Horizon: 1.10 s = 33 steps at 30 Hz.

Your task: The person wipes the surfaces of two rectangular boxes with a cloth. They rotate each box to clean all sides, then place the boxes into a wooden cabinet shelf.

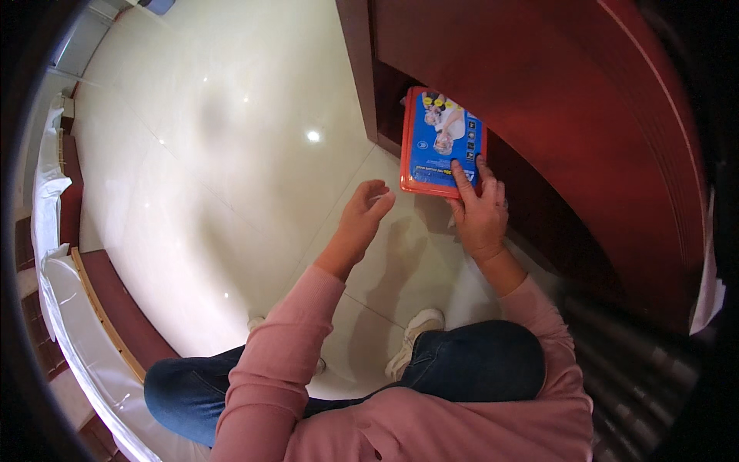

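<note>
My right hand (482,213) grips the near right corner of a flat red plastic box (433,138). Two fingers press on its blue printed face, which bears pictures and writing, while the thumb sits at the near edge. The box is tilted in the dark opening of a reddish-brown wooden cabinet (519,115), and the cabinet's edge covers its far right corner. Left of the box, apart from it, my left hand (366,211) hovers over the floor. Its fingers are loosely curled, with a gap to the thumb, and I see nothing held in it.
Glossy cream floor tiles (260,144) reach away to the left. A cabinet side panel (357,63) stands beside the opening. White cloth (81,323) hangs along a wooden rail (107,317) at the far left. My knees and shoes (415,341) are close below my hands.
</note>
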### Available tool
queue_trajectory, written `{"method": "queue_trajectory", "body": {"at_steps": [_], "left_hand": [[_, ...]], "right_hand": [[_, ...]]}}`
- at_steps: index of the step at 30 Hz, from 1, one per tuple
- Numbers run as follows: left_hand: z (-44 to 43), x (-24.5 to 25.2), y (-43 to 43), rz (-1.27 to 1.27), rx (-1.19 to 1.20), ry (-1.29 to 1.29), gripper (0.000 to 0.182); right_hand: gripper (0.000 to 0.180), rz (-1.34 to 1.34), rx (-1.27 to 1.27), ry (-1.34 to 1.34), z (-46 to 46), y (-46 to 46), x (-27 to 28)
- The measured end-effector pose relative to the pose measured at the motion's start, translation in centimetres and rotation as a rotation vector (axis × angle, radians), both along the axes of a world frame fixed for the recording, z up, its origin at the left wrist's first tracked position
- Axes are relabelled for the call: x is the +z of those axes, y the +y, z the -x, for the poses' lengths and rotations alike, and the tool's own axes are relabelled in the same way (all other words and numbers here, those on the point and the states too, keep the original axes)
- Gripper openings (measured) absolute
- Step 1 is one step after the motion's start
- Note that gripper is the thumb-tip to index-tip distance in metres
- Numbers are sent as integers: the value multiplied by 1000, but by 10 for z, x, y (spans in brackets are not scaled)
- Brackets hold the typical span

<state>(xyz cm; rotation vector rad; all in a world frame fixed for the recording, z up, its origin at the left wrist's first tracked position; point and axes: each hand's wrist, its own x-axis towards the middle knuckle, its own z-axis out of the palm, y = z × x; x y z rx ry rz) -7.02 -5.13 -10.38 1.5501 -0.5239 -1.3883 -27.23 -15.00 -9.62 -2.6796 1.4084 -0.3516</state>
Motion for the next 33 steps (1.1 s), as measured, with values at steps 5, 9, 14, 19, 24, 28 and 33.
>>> {"method": "queue_trajectory", "body": {"at_steps": [5, 9, 14, 19, 24, 28, 33], "left_hand": [[11, 16, -51, 60, -43, 118, 68], [12, 7, -66, -49, -80, 184, 81], [10, -14, -72, -146, -123, 335, 82], [3, -4, -45, -166, -120, 331, 77], [-31, 20, 28, -278, -183, 306, 77], [-71, 56, 58, -274, -182, 356, 85], [-132, 104, 88, -210, -178, 346, 78]], "right_hand": [[68, -97, -16, -256, 18, -2, 2], [80, -531, -282, -425, 37, -18, -3], [89, -952, -298, -425, 33, -33, -1], [63, -1156, -229, -396, 27, -36, 22], [52, -1547, -124, -179, 9, -9, 39], [51, -1550, 142, 70, -9, -10, 64], [60, -1451, 263, 5, -52, -38, 89]]}}
